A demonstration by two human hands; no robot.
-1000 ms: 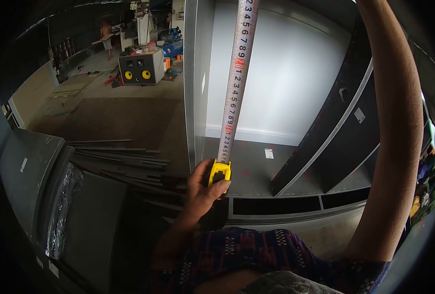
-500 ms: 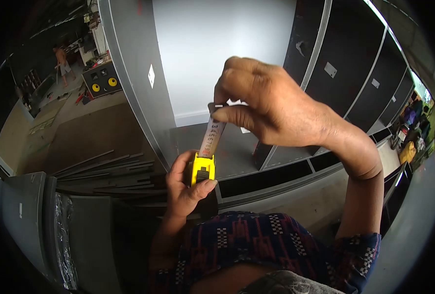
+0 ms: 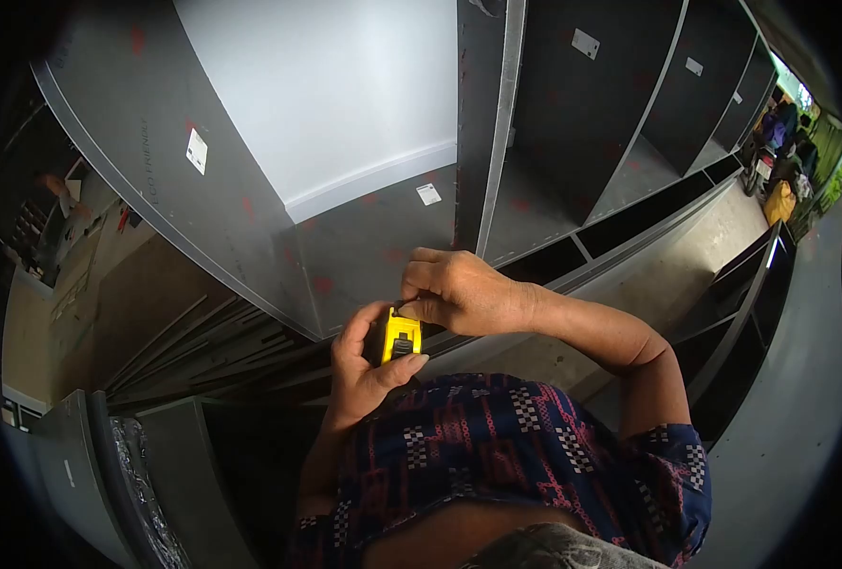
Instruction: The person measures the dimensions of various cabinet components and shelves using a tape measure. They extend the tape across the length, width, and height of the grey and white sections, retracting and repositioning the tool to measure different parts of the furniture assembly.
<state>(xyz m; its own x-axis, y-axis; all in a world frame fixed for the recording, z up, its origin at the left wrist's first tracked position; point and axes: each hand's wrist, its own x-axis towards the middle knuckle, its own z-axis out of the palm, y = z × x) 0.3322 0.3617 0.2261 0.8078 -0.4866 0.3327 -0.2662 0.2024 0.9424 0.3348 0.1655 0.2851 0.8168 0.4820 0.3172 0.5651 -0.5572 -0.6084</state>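
At the far left stood dark grey flat panels point(image 3: 49, 465), with crumpled clear plastic wrapping point(image 3: 144, 488) just beside them, and beyond lay long thin grey strips point(image 3: 226, 343) on the floor. Next rose a tall grey cabinet side panel point(image 3: 169, 185) bearing a small white rectangular label point(image 3: 196, 152), and to its right a smooth white back panel point(image 3: 335, 95). Below these, in front of the person's dark blue patterned shirt point(image 3: 478, 422), the left hand point(image 3: 362, 372) had its grip closed around a compact yellow-and-black tape measure point(image 3: 402, 339) — thumb along the near end, fingers behind the left side. The right hand point(image 3: 463, 294) came in from the right, its grip narrow, thumb and bent fingers pinched at the tape measure's far end; they hid the tip there. Farther right stood dark grey cabinet dividers point(image 3: 596, 104), then a yellow bag point(image 3: 779, 203) near the right edge.
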